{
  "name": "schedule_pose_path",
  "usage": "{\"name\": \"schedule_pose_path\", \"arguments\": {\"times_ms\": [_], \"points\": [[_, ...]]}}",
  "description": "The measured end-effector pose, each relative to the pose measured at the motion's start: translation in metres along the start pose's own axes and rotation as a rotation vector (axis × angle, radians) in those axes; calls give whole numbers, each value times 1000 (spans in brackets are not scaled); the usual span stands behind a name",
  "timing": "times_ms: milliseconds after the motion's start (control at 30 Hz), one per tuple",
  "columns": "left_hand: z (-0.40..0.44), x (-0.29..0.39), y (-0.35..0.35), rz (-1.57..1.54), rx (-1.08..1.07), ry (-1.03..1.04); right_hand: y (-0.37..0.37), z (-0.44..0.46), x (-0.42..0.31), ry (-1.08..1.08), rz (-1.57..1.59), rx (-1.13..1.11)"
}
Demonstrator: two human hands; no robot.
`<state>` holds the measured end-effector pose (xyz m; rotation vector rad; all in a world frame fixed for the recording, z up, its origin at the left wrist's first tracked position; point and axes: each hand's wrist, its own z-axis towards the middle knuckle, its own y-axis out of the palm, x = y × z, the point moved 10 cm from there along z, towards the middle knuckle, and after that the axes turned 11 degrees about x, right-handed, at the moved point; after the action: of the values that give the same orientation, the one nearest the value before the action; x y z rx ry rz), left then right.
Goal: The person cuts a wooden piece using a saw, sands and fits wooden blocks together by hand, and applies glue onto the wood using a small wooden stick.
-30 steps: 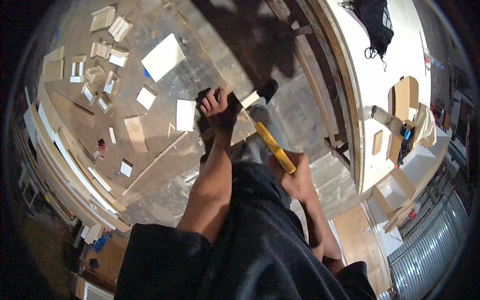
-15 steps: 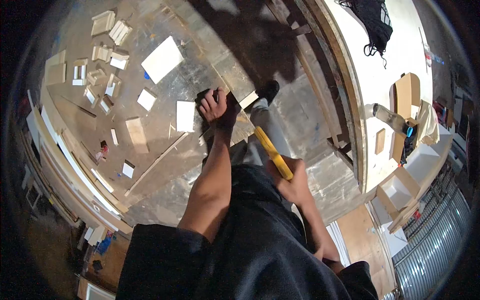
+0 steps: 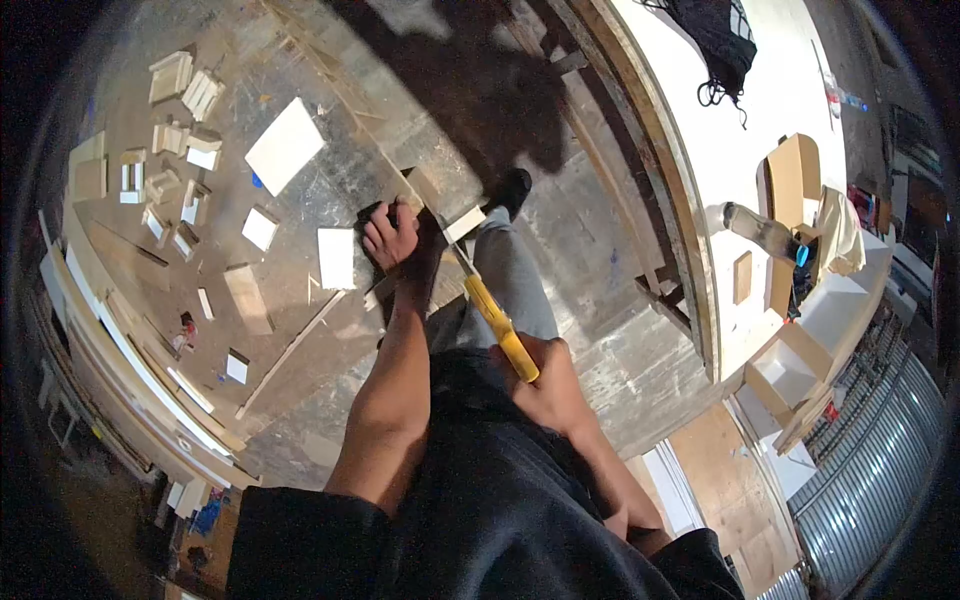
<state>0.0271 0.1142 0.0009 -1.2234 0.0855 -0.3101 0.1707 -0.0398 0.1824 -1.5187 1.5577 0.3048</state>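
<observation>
The right hand (image 3: 552, 385) grips what looks like a yellow-handled saw (image 3: 487, 305) above the floor (image 3: 600, 300), left of the desk (image 3: 762, 115)'s long edge. The left hand (image 3: 391, 236) is curled, its hold unclear. Straight, even strokes, keeping fingers off the blade line, seem best.

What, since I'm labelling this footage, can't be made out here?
Head view, left hand: palm and whatever lies under it, hidden by the hand itself.
Head view, right hand: most fingertips, hidden by the hand itself.
Head view, yellow-handled tool: blade edge, too small to tell.
Head view, black cloth: far end, cut off by the top edge.
</observation>
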Motion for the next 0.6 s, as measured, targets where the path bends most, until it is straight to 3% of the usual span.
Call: {"name": "schedule_pose_path", "arguments": {"times_ms": [200, 600], "points": [[1, 0, -6, -21, -51, -29, 0, 14, -1, 91, 23, -40], [6, -1, -17, -129, -89, -26, 5, 7, 3, -5, 22, -20]]}}
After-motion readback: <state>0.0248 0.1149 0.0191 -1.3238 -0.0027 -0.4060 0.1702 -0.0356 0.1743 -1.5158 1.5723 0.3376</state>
